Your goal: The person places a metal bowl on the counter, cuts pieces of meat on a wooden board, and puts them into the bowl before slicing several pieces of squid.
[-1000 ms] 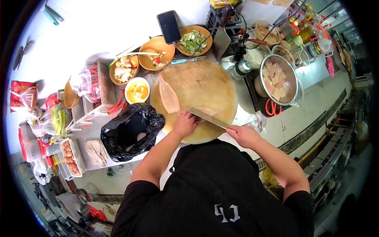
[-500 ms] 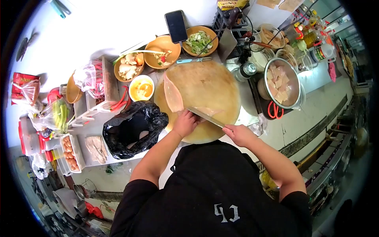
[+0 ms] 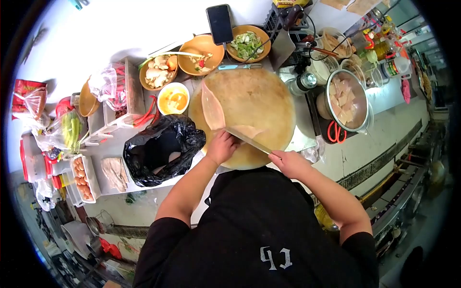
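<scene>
On the round cutting board [image 3: 259,96] lies a long, pale pink piece of raw meat [image 3: 212,105], stretched along the left side. A flatter slice of the same meat shows just beyond the kitchen knife [image 3: 249,140]. My right hand [image 3: 291,164] is wrapped around the knife's handle, with the blade slanting up and left across the board. Beside the blade's far end, my left hand [image 3: 222,147] presses its bent fingers onto the meat's lower end. The fingertips are close to the blade and partly hidden.
A black plastic bag [image 3: 189,132] stands open at the left of the board. A metal bowl of cut meat [image 3: 344,127] and red-handled scissors [image 3: 336,133] are at the right. Behind stand a phone [image 3: 219,25], a bowl of chopped greens [image 3: 265,44] and a bowl of yellow liquid [image 3: 173,110].
The whole view has shifted slightly. Both hands stay at the meat and knife, and the blade has moved only a little.
</scene>
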A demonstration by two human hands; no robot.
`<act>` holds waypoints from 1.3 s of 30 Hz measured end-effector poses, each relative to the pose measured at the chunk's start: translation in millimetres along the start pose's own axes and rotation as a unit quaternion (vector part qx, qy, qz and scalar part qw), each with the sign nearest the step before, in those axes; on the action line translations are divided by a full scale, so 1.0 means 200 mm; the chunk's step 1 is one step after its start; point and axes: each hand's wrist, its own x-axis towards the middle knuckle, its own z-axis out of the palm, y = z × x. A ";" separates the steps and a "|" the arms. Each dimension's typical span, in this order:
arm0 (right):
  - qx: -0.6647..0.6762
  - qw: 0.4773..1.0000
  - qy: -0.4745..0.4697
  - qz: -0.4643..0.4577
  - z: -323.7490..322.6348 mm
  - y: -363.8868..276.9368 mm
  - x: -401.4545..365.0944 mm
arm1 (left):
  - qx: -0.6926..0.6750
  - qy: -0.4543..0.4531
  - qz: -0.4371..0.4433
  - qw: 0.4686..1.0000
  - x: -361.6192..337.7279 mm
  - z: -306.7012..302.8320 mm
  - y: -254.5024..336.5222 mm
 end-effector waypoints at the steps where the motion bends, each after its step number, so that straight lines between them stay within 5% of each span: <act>1: -0.003 1.000 0.007 -0.005 0.03 0.01 0.05 | 0.002 0.002 0.008 1.000 0.00 0.00 -0.02; 21: -0.028 0.999 -0.009 -0.045 0.02 -0.08 0.14 | -0.017 0.024 -0.019 0.999 -0.11 0.02 -0.11; 33: -0.022 0.998 -0.021 -0.062 0.03 -0.14 0.15 | 0.100 0.052 0.069 0.991 -0.15 -0.03 -0.10; 35: -0.027 0.997 -0.049 -0.061 -0.01 -0.14 0.11 | 0.010 0.075 -0.009 0.997 -0.16 -0.01 -0.07; 39: -0.035 0.998 -0.028 -0.046 0.04 -0.16 0.15 | 0.006 0.059 -0.023 0.998 -0.17 0.00 -0.11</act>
